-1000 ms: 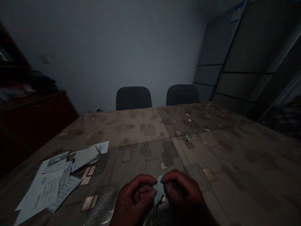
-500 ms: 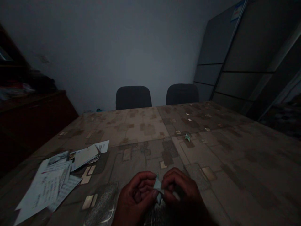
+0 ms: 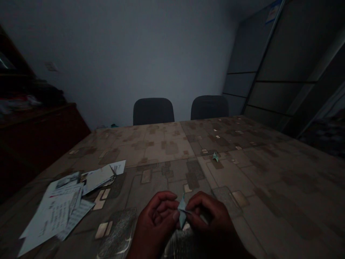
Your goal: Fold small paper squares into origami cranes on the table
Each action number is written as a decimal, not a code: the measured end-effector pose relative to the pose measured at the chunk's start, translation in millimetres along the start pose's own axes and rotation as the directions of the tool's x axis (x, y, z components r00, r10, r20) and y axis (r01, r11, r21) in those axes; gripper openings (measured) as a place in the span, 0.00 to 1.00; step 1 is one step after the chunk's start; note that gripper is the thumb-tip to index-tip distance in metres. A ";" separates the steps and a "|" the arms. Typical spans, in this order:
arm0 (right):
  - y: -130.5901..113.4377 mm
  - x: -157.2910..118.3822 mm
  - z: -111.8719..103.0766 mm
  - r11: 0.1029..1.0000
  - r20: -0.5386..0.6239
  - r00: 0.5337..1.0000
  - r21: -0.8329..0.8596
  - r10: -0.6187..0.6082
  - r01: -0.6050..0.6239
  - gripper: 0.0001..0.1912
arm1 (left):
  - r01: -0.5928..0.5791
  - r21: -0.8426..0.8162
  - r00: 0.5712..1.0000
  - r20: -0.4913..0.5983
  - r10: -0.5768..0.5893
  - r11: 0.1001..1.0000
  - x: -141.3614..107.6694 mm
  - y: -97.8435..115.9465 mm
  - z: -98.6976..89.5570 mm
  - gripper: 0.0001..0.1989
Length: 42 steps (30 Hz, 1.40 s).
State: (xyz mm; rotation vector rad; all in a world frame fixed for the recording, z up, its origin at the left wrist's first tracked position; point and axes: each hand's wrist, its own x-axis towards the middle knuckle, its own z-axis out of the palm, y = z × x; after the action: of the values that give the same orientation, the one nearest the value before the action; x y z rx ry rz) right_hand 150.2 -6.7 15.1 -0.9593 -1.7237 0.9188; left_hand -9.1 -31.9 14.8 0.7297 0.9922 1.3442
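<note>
Between my two hands is a small pale green folded paper piece (image 3: 182,216), pointed at its top and bottom, held just above the near part of the table. My left hand (image 3: 159,219) pinches its left side with thumb and fingers curled. On the other side, my right hand (image 3: 207,216) grips a thin flap of the paper between thumb and forefinger. Farther off, right of centre, a small green origami figure (image 3: 215,157) stands on the patterned tablecloth (image 3: 161,151); its exact shape is too small to tell.
Loose printed papers (image 3: 54,212) and a stack of cards (image 3: 99,178) lie on the table's left. Two dark chairs (image 3: 153,110) stand behind the far edge, against a pale wall. A wooden cabinet (image 3: 40,136) is at left, a sliding-door wardrobe (image 3: 277,82) at right.
The folded paper has turned slightly, so its narrow top point and lower tip show more. My fingers have shifted a little on it, and both hands stay close together.
</note>
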 end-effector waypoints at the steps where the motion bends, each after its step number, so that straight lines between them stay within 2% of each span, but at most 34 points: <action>1: 0.1 -0.2 0.6 1.000 -0.013 1.000 -0.010 0.017 -0.017 0.06 | 0.011 -0.013 1.000 0.014 -0.011 1.000 0.1 -0.7 0.1 0.16; 3: 0.2 -0.6 1.7 0.999 -0.032 0.999 -0.032 0.005 -0.006 0.07 | 0.029 -0.023 0.999 0.029 -0.028 0.999 0.4 -1.8 0.4 0.17; 8: -2.2 -0.5 2.2 0.992 -0.007 0.992 -0.028 -0.127 0.127 0.09 | 0.030 -0.037 1.000 0.011 -0.029 0.999 3.9 -4.2 -1.4 0.17; 17: -1.0 -0.1 1.1 0.989 0.008 0.990 0.030 -0.144 0.144 0.10 | 0.033 0.022 0.999 -0.004 -0.033 0.999 3.6 2.7 -2.5 0.14; 23: 0.0 -0.8 3.7 0.995 -0.035 0.995 0.005 -0.095 0.095 0.08 | 0.043 0.084 0.999 0.010 -0.044 0.996 2.6 5.8 -1.2 0.11; 27: 6.3 -0.9 6.3 0.996 -0.131 0.988 -0.013 0.086 -0.089 0.03 | 0.047 0.039 0.998 0.029 -0.048 0.998 2.3 2.0 1.7 0.18; 29: 8.4 -1.6 8.3 0.992 -0.142 0.982 -0.013 0.124 -0.127 0.02 | 0.033 0.029 0.999 0.035 -0.034 0.999 2.2 -0.1 3.3 0.20; 31: 8.4 -2.4 9.8 0.996 -0.128 0.989 -0.036 0.079 -0.084 0.03 | 0.031 0.047 0.999 0.011 -0.032 0.998 1.9 -1.2 4.4 0.17; 34: 5.9 -2.8 9.5 0.994 -0.109 0.992 -0.097 -0.066 0.055 0.07 | 0.032 0.045 0.999 -0.028 -0.031 0.998 0.9 -0.1 5.2 0.14; 37: 3.8 -1.5 6.5 0.979 -0.081 0.981 -0.111 -0.178 0.168 0.10 | 0.019 0.019 1.000 -0.014 -0.019 1.000 -0.7 2.3 6.2 0.12; 42: 2.4 0.3 2.1 0.973 -0.065 0.974 -0.101 -0.215 0.208 0.12 | -0.039 0.064 0.999 0.018 0.038 0.997 -2.2 3.6 5.1 0.10</action>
State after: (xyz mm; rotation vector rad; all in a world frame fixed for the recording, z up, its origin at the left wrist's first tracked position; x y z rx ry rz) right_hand 148.6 -5.8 12.5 -0.8397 -1.7781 0.6598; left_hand -6.0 -33.0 20.6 0.8110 1.0167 1.3427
